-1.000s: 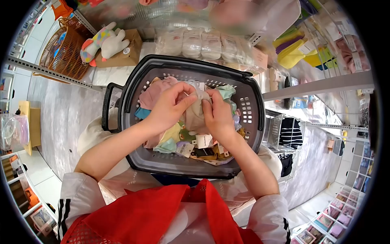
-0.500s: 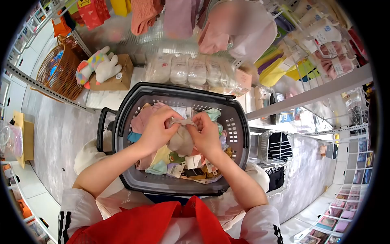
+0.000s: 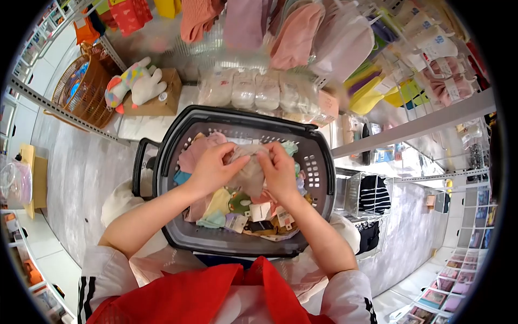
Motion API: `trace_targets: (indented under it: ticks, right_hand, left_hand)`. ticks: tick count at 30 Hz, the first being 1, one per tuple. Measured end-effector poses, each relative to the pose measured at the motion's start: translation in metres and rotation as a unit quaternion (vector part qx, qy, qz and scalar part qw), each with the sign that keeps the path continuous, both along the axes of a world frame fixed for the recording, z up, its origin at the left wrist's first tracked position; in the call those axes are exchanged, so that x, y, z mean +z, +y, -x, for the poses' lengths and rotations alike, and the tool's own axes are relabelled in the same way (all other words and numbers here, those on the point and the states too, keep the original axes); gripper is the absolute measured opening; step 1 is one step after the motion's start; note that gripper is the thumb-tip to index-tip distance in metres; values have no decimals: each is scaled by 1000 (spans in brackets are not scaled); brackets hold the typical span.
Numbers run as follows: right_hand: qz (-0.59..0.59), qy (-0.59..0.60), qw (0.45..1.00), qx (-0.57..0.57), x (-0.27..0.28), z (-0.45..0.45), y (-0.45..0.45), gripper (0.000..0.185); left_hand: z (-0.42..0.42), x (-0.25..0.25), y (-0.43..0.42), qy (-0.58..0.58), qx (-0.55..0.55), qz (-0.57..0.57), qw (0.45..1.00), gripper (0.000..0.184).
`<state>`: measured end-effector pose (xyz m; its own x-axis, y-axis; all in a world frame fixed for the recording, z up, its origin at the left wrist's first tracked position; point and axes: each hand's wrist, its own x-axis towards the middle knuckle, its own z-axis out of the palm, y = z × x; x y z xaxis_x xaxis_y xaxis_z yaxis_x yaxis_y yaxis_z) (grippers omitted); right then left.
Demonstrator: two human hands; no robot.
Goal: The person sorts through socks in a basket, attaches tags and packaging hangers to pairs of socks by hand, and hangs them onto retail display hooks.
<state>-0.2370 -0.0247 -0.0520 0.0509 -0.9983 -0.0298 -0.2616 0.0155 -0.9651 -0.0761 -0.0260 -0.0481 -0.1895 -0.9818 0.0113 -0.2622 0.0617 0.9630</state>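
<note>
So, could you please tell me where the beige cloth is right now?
In the head view, the beige cloth is near the picture's middle, held between the left hand and the right hand, over the gray basket.

The centre shows two bare hands (image 3: 209,170), one beige fabric item (image 3: 249,177) and one dark grey shopping basket (image 3: 216,243). At upper left are one plush toy (image 3: 145,90) and one cardboard box (image 3: 170,96).
</note>
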Motion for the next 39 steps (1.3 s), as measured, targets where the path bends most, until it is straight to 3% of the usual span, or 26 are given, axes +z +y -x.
trace_targets:
  ticks: [1, 4, 5, 8, 11, 17, 19, 20, 22, 25, 30, 34, 39]
  right_hand:
    - [9, -23, 1000, 5, -1, 0, -1, 10]
    - [-30, -45, 998, 32, 4, -2, 0, 9]
    - [-8, -67, 997, 43, 3, -2, 0, 19]
    - [131, -6, 990, 53, -3, -2, -5, 18]
    - [152, 55, 985, 65, -3, 3, -8, 14]
    - [-30, -91, 993, -69, 9, 0, -8, 13]
    - [30, -124, 989, -76, 3, 2, -13, 14]
    - [60, -140, 985, -80, 1, 3, -14, 14]
    - [31, -214, 972, -96, 2, 4, -15, 15]
    - [9, -315, 940, -134, 5, 6, -17, 16]
    - [-7, -392, 908, -147, 13, 20, -20, 17]
    - [15, -341, 930, -135, 22, 33, -17, 19]
    - [41, -257, 955, -144, 27, 37, -8, 19]
  left_hand:
    - [-1, -1, 0, 9, -12, -35, 999, 15]
    - [-1, -8, -4, 37, -16, 12, 999, 15]
    - [-1, -7, -4, 25, -17, 6, 1000, 16]
    - [-1, -4, -1, -11, -27, -16, 999, 16]
    - [3, -7, 2, -35, -57, -56, 996, 15]
    - [5, -19, 6, -30, -138, -78, 987, 19]
    - [5, -19, 8, -32, -141, -124, 982, 20]
    - [6, -23, 9, -29, -116, -90, 989, 19]
    - [10, -28, 11, -25, -64, -23, 997, 19]
    - [11, -14, 14, -42, -59, -40, 997, 20]
    - [12, -3, 12, -41, -135, -7, 990, 26]
    - [8, -2, 12, -96, -170, -18, 981, 26]
    - [6, -7, 8, -65, -146, 54, 986, 29]
